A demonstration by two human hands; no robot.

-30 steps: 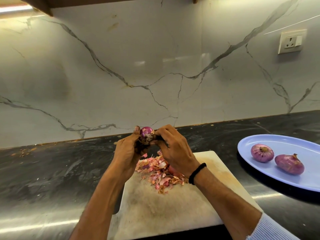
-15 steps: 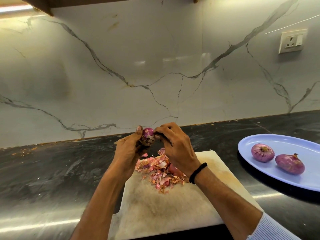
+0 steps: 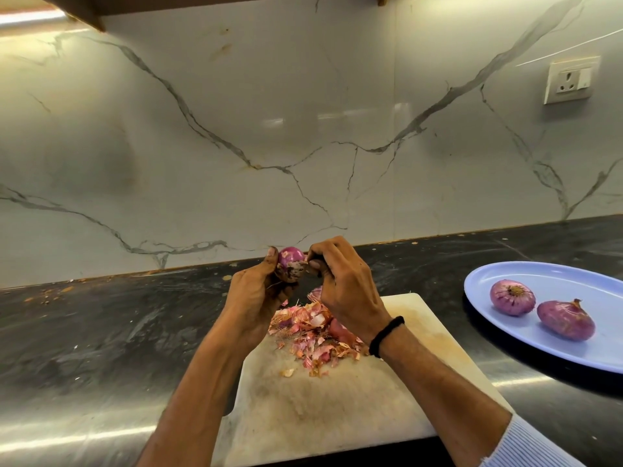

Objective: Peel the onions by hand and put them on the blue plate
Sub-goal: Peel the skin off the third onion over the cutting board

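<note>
The onion (image 3: 290, 264) has been turned a little since before. It is gripped by the left hand (image 3: 259, 298), while its skin is pinched by the right hand (image 3: 344, 284), above the peels (image 3: 310, 335).

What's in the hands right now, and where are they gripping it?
The left hand cups a part-peeled onion around its lower half. The right hand pinches a flap of skin at the onion's right side.

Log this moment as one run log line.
left hand holds onion | right hand pinches skin | peels on board | two onions on blue plate
</note>
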